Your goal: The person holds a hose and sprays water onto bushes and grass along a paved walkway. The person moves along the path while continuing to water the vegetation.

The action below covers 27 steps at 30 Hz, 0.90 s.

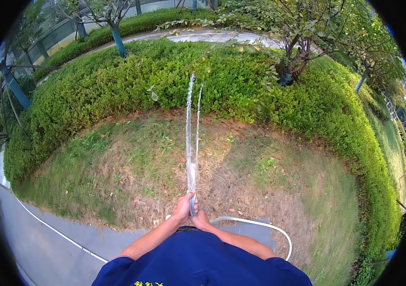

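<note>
In front of my waist, my left hand [183, 207] is closed around the end of a garden hose [192, 206], its thumb up by the mouth. Just behind and below it, my right hand [200, 220] grips the same hose; its fingers are partly hidden. Two streams of water [189, 143] leave the hose mouth and arc forward, the left one thicker. They reach the leaves of a clipped green hedge [231, 78]. White hose [260, 223] emerges beside my right forearm and curls round behind me.
Patchy dry grass [145, 168] lies between me and the hedge. A grey paved path [56, 232] runs at my left, with a length of white hose [51, 228] across it. Trees with blue-wrapped trunks [118, 41] stand in the planting. A leafy branch [203, 59] overhangs the hedge.
</note>
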Motion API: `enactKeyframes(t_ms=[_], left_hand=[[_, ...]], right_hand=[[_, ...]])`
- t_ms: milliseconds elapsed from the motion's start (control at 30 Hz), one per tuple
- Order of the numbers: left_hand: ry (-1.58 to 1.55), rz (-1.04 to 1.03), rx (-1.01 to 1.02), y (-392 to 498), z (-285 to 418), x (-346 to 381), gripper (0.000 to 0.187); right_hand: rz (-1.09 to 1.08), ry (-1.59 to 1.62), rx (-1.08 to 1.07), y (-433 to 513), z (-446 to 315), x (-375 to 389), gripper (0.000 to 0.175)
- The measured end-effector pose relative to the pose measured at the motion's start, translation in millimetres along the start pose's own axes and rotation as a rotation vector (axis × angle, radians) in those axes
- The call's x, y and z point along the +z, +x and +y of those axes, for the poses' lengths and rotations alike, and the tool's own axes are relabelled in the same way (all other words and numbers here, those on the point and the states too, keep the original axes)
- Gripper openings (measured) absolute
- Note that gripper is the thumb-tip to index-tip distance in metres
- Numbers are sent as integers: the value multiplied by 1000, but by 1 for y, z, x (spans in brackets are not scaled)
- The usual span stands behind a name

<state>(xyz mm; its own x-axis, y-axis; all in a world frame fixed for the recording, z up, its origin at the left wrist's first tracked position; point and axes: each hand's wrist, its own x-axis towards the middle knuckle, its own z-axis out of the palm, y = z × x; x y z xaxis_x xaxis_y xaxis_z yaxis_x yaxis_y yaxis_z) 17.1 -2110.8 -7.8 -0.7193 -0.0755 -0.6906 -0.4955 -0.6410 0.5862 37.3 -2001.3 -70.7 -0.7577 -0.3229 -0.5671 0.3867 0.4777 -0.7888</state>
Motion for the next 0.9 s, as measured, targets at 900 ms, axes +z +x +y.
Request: enactKeyframes(t_ms=[900], left_hand=[[-421,-25,218,-72,78,-201,30]], right_hand=[[209,-431,-392,5,3,166,30]])
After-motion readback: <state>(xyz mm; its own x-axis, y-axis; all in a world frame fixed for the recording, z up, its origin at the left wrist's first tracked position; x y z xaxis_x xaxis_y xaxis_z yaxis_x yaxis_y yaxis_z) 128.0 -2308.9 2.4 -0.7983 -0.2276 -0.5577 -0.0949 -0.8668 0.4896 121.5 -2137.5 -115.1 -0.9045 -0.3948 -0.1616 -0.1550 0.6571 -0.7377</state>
